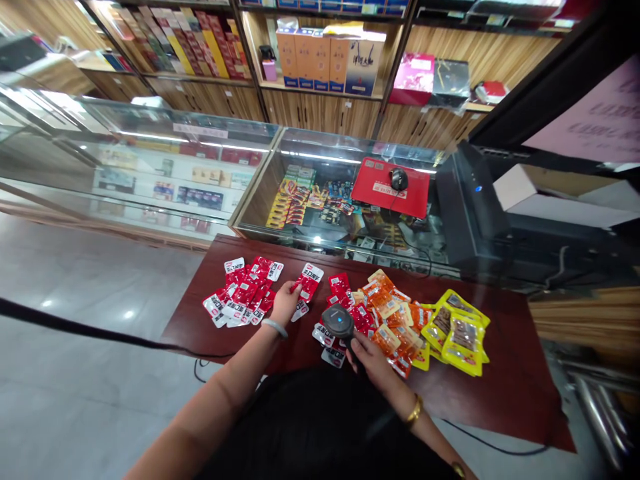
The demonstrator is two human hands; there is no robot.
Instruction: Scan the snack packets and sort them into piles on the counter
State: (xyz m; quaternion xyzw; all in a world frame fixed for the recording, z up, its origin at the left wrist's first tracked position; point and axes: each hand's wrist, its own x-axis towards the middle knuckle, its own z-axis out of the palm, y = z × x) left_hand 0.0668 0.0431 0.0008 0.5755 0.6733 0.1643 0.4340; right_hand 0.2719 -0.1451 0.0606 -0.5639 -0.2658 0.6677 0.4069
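Observation:
My left hand (287,301) is closed on a red and white snack packet (310,280), lifted a little over the brown table (505,407). In my right hand (369,359) is a black handheld barcode scanner (338,321), its rounded head pointing away from me. A pile of red and white packets (245,287) lies to the left of my left hand. More red packets (340,285) lie around and partly under the scanner. Orange packets (393,313) are heaped just right of it, and yellow packets (465,337) overlap farther right.
Beyond the table stands a glass display counter (300,143), with a red mat (370,183) and a computer mouse (399,179) on top. A dark machine (467,207) and an open white box (560,200) are at the right. A black cable (100,327) crosses the left side.

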